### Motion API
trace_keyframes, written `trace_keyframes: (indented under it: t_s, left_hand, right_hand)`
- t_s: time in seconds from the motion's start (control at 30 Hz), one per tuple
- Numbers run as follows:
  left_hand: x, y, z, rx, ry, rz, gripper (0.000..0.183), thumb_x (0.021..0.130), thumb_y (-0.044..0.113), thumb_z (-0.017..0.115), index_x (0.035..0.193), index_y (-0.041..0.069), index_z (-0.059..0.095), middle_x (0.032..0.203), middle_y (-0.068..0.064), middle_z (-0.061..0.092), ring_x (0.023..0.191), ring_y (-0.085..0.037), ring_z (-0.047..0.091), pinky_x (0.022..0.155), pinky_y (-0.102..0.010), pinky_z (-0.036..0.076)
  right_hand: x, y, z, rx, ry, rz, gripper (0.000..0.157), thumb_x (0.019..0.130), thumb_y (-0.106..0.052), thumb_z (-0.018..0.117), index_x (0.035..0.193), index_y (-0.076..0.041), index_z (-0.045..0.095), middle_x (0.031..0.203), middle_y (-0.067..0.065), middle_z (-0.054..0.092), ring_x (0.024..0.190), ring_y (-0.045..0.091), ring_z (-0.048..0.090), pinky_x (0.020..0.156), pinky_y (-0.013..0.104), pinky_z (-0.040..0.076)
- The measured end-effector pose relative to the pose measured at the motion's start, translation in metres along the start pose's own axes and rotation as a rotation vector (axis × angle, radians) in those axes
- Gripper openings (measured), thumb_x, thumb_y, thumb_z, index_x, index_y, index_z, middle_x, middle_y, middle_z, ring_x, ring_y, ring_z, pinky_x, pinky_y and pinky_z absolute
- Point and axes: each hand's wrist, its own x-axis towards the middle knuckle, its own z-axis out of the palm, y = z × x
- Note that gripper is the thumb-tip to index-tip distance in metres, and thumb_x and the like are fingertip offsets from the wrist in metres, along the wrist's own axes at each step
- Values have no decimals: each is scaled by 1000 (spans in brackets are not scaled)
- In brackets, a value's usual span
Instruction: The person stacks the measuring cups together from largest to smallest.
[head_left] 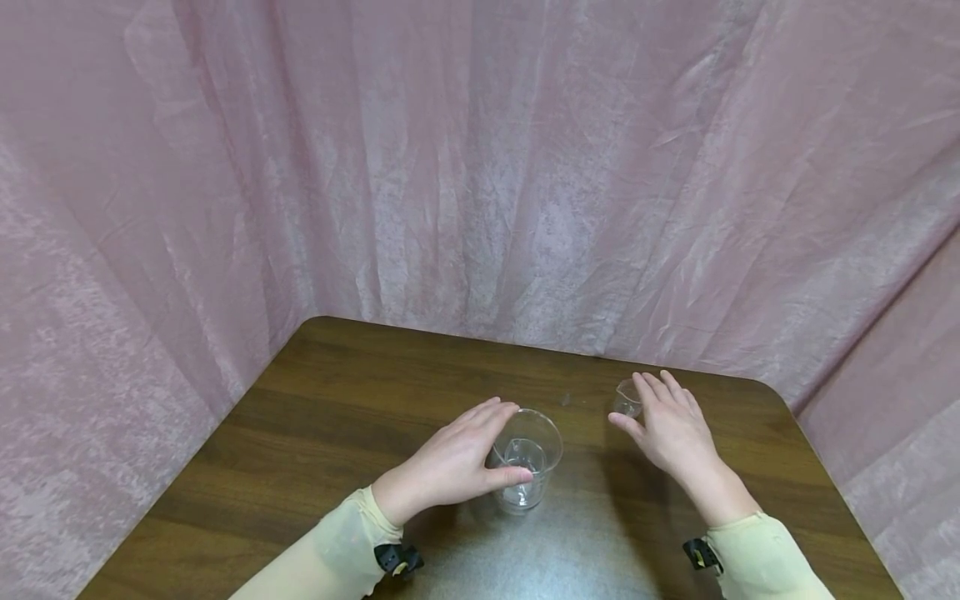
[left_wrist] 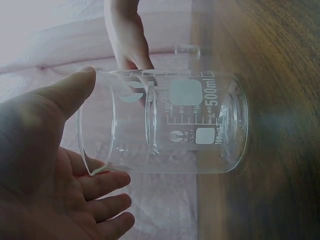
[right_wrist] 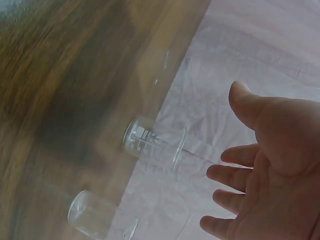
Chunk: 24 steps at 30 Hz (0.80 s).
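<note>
A large clear glass beaker (left_wrist: 160, 162) marked 500ml stands upright on the table in front of me. Inside it sits a smaller beaker (head_left: 523, 457) marked 100ml. My left hand (head_left: 461, 462) holds the large one near its rim, thumb on the near side and fingers on the far side. To the right, my right hand (head_left: 671, 429) hovers with spread fingers and nothing in them. Just left of its fingers is a small graduated beaker (right_wrist: 155, 142), apart from the palm in the right wrist view. Another small glass vessel (right_wrist: 102, 217) stands close by there, hidden in the head view.
The brown wooden table (head_left: 360, 392) has rounded back corners. Pink velvet curtains (head_left: 480, 167) hang right behind its back edge and along the sides. A faint clear glint (head_left: 566, 400) shows on the tabletop between the hands.
</note>
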Motion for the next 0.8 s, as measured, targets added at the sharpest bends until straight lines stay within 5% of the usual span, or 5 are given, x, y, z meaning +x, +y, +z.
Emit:
trace_keyframes:
  t_s: [0.8]
  left_hand:
    - [1, 0, 2, 2, -5, -6, 92, 99, 69, 72, 167, 13, 45, 169, -8, 49, 162, -32, 36, 129, -53, 36]
  right_hand:
    - [13, 17, 3, -28, -73, 54, 85, 107, -52, 69, 160, 11, 45, 160, 35, 48, 156, 57, 31, 125, 75, 25]
